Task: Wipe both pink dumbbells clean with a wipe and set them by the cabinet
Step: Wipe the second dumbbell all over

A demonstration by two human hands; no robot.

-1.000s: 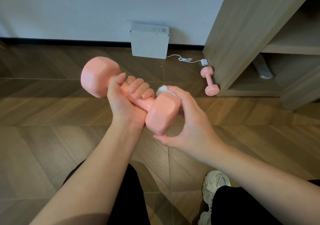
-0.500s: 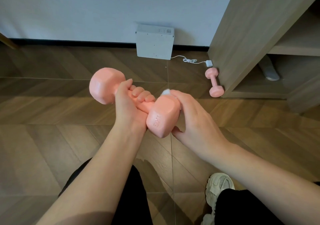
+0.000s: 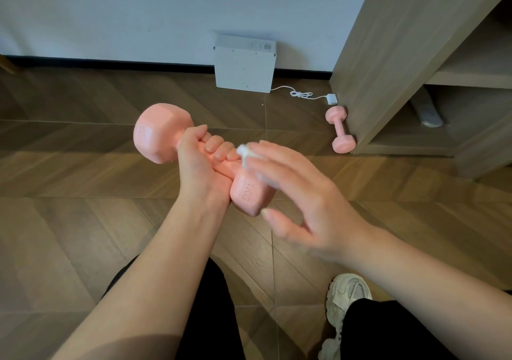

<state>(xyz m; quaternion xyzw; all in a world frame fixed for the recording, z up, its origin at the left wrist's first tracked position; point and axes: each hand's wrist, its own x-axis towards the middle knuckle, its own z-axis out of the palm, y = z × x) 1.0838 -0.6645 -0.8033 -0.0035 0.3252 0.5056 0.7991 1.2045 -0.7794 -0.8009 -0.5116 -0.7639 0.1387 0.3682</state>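
From where I was watching, the fingers of the left hand were wrapped tight round the pink dumbbell's handle, up off the floor. The right hand had pretty straight fingers, thumb apart, pressing the white wipe on its near head. The second dumbbell lay against the cabinet. A grey thing sat in the bottom compartment.

There is one camera, worn on the person's head. It looks forward and down, close over the left hand and the right hand. Farther off it sees the floor, the wall and the cabinet on the right.
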